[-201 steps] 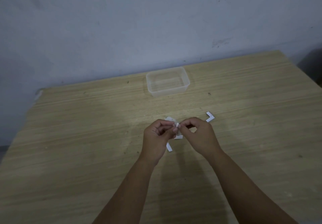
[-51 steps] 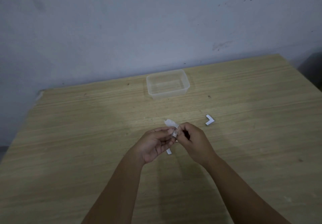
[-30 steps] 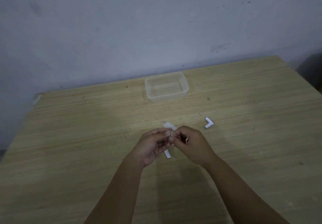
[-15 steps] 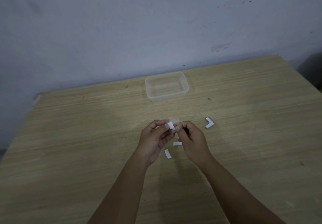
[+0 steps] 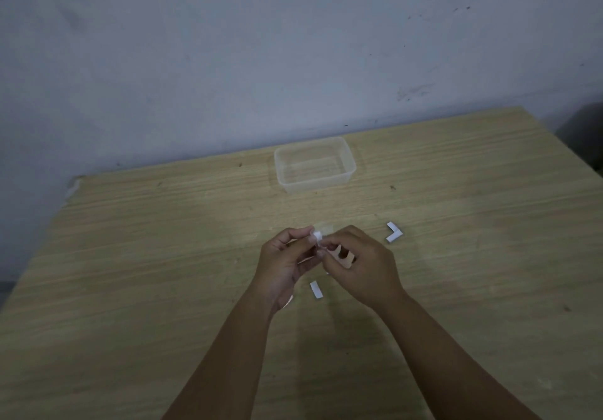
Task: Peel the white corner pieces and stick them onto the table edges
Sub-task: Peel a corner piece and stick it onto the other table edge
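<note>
Table [image 5: 163,256]: pale yellowish wood, fine lengthwise grain streaks, few small dark specks. Wall [image 5: 228,44]: dull grey-blue, faint dark smudges. Container [image 5: 350,171]: clear, colourless plastic. L-shaped corner piece [image 5: 394,232]: white. Small strip [image 5: 316,289] on table: white. Piece [image 5: 317,235] pinched between fingertips: white, possibly translucent film above it, too dim to tell.
</note>
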